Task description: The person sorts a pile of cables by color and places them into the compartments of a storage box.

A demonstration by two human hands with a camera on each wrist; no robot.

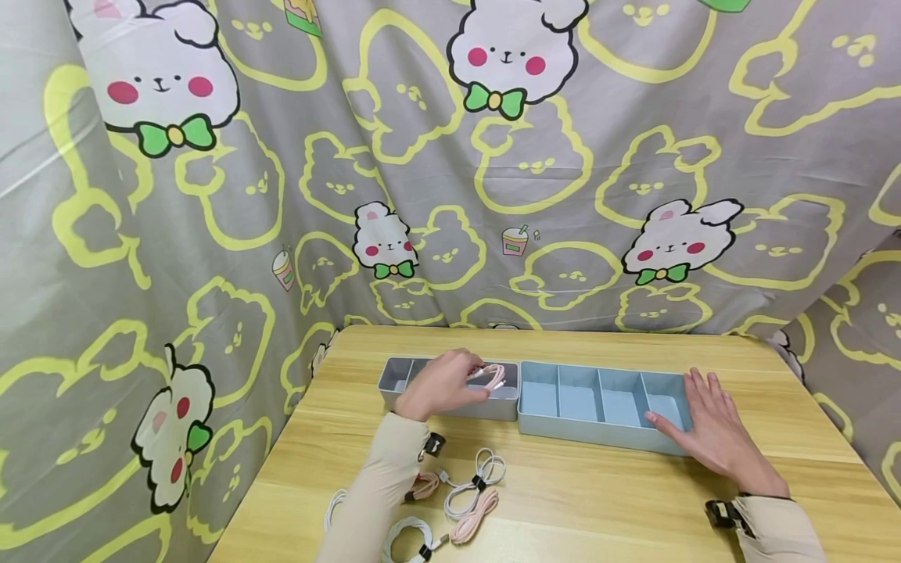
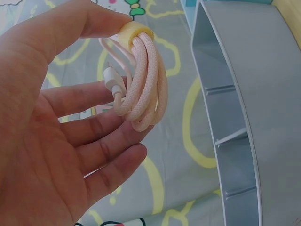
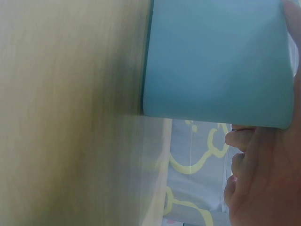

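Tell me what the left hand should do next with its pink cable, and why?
Maybe lower the cable into the grey box: the left hand holds it over that box, and it isn't resting inside yet.

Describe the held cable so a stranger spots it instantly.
Find the grey box on the table, beside the blue box. There, the left hand holds a pink cable with a yellow band. It alone is lifted; other cables lie on the table.

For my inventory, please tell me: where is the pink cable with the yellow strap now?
In the head view, the pink cable is in the person's left grip, over the grey box, left of the blue box.
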